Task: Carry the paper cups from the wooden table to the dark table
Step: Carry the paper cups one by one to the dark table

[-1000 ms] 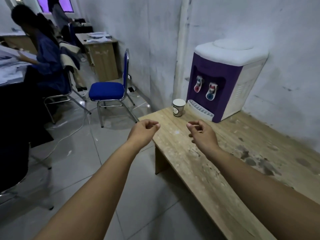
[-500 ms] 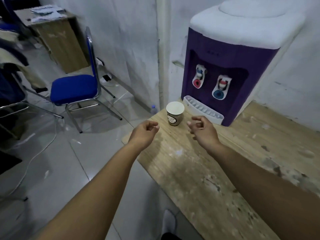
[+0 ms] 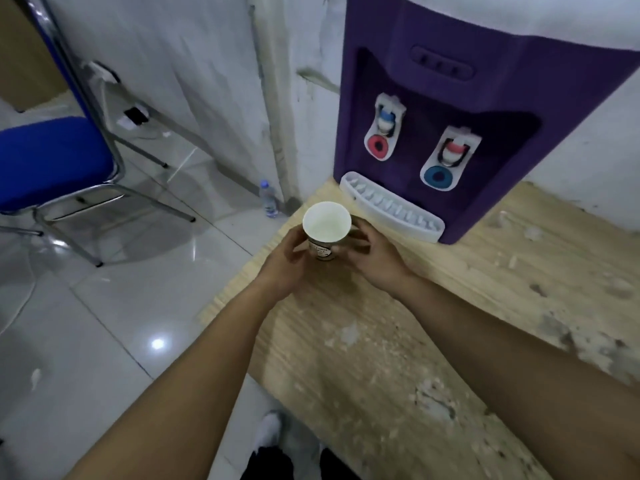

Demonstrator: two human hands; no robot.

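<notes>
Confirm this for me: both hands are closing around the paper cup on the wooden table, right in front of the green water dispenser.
One detail is wrong: the water dispenser is purple, not green, as the head view shows. The rest stands: the left hand and right hand are closing around the paper cup on the wooden table, in front of it.

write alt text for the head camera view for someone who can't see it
Two bare hands, left hand and right hand, close around an upright white paper cup near the corner of a worn wooden table. A purple water dispenser stands on the table just behind the cup. A blue chair and a small bottle are on the tiled floor to the left.
</notes>
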